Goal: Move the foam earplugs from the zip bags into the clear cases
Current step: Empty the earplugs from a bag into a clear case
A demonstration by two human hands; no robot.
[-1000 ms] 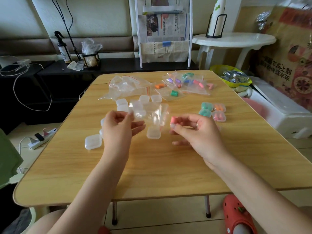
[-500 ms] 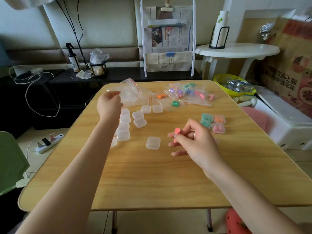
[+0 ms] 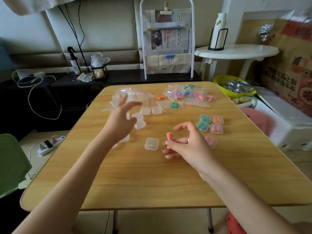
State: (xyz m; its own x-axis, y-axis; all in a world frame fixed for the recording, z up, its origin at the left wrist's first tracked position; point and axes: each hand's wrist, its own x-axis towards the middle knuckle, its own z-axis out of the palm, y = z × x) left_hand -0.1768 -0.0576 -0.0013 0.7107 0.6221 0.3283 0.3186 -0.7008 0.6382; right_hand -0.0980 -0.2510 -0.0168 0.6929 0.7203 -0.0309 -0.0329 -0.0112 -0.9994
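The right hand (image 3: 189,146) pinches a pink foam earplug (image 3: 169,138) just beside the closed small clear plastic case (image 3: 151,144), while the left hand (image 3: 122,118), fingers spread and empty, hovers over spare cases; opening that case likely comes next.

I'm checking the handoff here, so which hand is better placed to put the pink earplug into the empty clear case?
Right. The right hand already pinches the pink earplug just beside the empty clear case, while the left hand is open, farther back near the emptied zip bags.
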